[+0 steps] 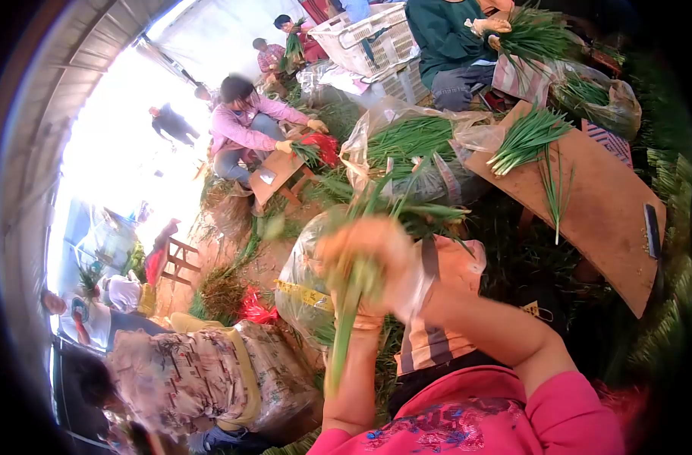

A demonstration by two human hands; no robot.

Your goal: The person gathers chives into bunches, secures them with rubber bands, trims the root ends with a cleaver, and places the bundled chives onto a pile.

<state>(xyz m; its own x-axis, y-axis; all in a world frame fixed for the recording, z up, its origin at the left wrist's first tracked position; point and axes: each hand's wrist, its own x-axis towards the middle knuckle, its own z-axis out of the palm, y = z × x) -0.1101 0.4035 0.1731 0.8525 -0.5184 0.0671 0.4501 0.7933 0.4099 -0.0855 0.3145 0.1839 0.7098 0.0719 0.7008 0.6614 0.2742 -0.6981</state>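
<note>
A few green onions [348, 322] hang upright in front of me, blurred by motion. My right hand [376, 254] is closed around their upper part, its fingers smeared, with a pale cuff at the wrist. Just below and behind it, my left hand [367, 312] is closed at the same stalks, partly hidden by them. Long leaves spread out behind my hands. A clear plastic bag with yellow tape [304, 294] stands to the left of my hands. Across my lap lies an orange cloth with dark stripes [418, 345].
At right, a brown board [589, 193] carries a bunch of green onions [532, 140], loose stalks [556, 193] and a phone [652, 231]. A large open bag of green onions [410, 140] stands ahead. Several people work around me, one in a patterned top [175, 375] close at left.
</note>
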